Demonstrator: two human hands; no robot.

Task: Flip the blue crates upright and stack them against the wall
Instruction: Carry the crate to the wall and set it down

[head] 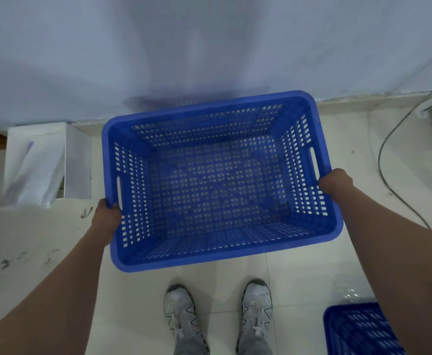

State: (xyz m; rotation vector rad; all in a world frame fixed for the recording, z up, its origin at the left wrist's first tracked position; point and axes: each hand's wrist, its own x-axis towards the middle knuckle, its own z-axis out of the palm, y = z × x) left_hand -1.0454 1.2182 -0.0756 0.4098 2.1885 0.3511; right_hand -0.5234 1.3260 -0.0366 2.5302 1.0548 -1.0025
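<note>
Left of the big blue crate [217, 180], a white box [48, 165] holds a white bag. Left hand [106, 218] and right hand [335, 181] each grip a side rim of this upright, perforated plastic crate near the wall [158, 47]. Right of it, a second blue crate [360, 329] shows partly.

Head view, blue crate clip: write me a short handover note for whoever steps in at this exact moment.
Left hand grips the left rim of the blue crate near its handle slot; right hand grips the right rim.
The crate is upright, open side up, empty, held in front of the wall above the floor tiles.
Done: this crate is flipped upright.
Left: set it down against the wall, then deal with the second blue crate at the lower right, bottom up by the look of it, and stack it.
</note>
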